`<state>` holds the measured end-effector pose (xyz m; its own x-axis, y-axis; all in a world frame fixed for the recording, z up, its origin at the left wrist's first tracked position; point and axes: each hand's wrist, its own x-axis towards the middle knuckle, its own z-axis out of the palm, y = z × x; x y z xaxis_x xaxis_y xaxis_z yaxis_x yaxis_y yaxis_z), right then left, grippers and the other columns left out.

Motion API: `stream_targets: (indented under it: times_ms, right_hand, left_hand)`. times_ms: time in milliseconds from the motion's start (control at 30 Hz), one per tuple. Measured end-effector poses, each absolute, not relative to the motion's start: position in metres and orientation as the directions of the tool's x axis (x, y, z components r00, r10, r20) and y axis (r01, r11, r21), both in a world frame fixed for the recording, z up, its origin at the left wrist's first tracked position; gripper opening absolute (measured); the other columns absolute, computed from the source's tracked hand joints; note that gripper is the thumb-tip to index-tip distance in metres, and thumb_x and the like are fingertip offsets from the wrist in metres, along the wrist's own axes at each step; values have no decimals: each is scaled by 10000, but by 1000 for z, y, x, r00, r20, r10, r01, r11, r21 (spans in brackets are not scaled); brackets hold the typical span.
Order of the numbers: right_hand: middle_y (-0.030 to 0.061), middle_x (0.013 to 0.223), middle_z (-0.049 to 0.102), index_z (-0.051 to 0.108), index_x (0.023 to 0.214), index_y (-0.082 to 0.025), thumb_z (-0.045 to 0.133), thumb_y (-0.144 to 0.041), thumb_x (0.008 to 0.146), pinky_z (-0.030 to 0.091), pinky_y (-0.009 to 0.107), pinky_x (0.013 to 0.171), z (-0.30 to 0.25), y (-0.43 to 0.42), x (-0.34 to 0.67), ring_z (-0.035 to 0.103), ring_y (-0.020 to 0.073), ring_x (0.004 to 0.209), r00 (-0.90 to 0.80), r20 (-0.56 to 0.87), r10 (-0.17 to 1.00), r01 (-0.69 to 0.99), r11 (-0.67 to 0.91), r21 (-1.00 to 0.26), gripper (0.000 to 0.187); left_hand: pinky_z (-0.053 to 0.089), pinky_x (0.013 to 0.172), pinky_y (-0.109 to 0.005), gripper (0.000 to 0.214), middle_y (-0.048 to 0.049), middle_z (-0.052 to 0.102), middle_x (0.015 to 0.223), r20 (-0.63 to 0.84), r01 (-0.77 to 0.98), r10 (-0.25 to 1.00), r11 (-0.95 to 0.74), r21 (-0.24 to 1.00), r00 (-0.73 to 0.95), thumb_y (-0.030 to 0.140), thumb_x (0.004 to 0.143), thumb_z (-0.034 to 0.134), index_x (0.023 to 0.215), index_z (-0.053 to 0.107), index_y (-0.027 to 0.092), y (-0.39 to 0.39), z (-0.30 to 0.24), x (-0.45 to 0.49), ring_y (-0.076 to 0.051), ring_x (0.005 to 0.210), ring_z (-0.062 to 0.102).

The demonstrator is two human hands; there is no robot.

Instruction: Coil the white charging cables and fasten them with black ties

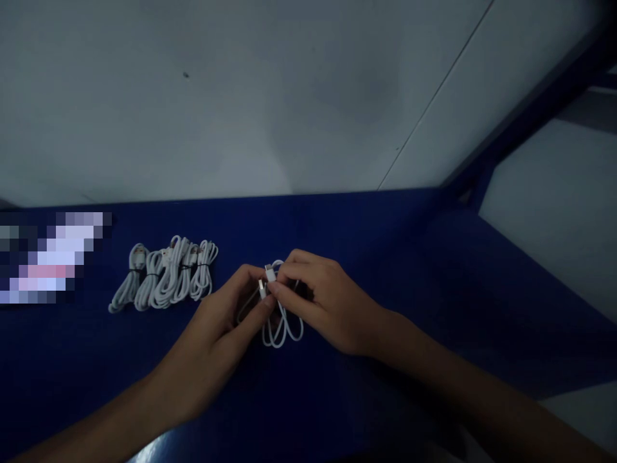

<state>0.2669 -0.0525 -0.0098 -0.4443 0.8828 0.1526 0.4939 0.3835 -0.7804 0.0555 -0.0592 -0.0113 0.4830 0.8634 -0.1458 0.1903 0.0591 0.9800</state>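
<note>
Both my hands meet over the middle of a dark blue table (366,257). My left hand (222,321) and my right hand (322,297) are each closed on a folded white cable (282,328), pinching it near its two plug ends. Loops of the cable hang down onto the table below my fingers. To the left lie several bundled white cables (166,275), each tied round the middle with a thin dark band, side by side in a row.
A pale grey wall (270,96) rises right behind the table. A blurred, pixelated patch (48,257) sits at the far left of the table. The blue table frame (520,122) runs up at the right, with a pale floor beyond it.
</note>
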Motion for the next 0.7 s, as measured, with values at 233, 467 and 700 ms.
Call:
stream_targets:
  times_ms: [233,467,700]
  right_hand:
    - [18,928,641,654,846,-182,545,-287,1141,455,306,680,-10,-53,268,569,133,757,-446,145,883,500,381,-778,331]
    - [27,939,649,632,852,-186,537,-279,1143,449,316,693,-9,-54,268,576,144,780,-456,166,874,519,413,-749,319]
    - [26,950,652,633,862,-182,531,-291,1149,448,315,683,-10,-54,268,584,141,787,-463,159,872,521,413,-747,324]
  left_hand:
    - [510,854,-362,193,20,681,1035,-134,246,858,9,969,496,439,1108,624,1246,651,307,-59,-11,54,-192,884,590]
    - [510,832,-362,197,24,655,962,-129,268,853,-14,963,507,445,1113,605,1262,640,320,-60,-11,56,-195,827,555]
    - [510,803,-361,208,5,665,990,-133,280,861,-11,960,491,465,1103,610,1228,651,304,-60,-8,58,-205,835,566]
